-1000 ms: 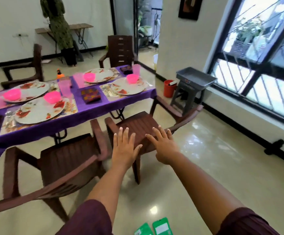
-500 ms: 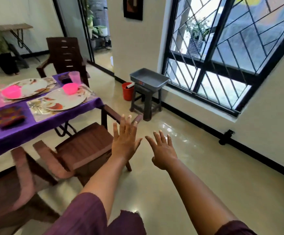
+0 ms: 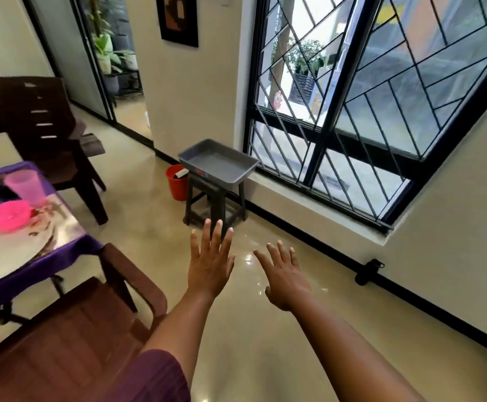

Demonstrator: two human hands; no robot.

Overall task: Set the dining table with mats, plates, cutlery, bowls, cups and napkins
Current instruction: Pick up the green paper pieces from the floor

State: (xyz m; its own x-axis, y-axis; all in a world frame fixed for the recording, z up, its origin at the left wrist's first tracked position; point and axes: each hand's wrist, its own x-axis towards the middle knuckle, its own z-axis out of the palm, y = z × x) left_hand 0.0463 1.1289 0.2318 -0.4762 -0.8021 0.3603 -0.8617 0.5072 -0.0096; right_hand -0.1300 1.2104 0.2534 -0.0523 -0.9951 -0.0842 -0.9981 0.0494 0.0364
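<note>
Your left hand (image 3: pixel 211 266) and right hand (image 3: pixel 284 278) are both stretched out in front of you, palms down, fingers straight and spread, grasping nothing and hanging over the glossy beige floor (image 3: pixel 265 343).

What could go wrong from here, as I judge it: you face the window, and the set bench is off at the left edge of your view. Your left forearm passes just beside the armrest of the dark brown plastic chair (image 3: pixel 71 338) at your side; a swing back without looking could knock that chair into the bench and jolt the tableware. Straight ahead, beyond your fingertips, stands a dark plastic stool (image 3: pixel 216 200) carrying a shallow grey plastic tray (image 3: pixel 217 163), with a red bucket (image 3: pixel 177 182) behind it; walking forward blind could catch the stool.

The task's things lie well apart from both hands, to the left: a translucent pink plastic cup (image 3: pixel 27 187) and a bright pink plastic bowl (image 3: pixel 7 215) sit on the purple-clothed bench (image 3: pixel 33 271), the bowl on a large patterned plate (image 3: pixel 18 250) that rests on a glossy mat. Whether cutlery and napkins are all in place cannot be told from here.
</note>
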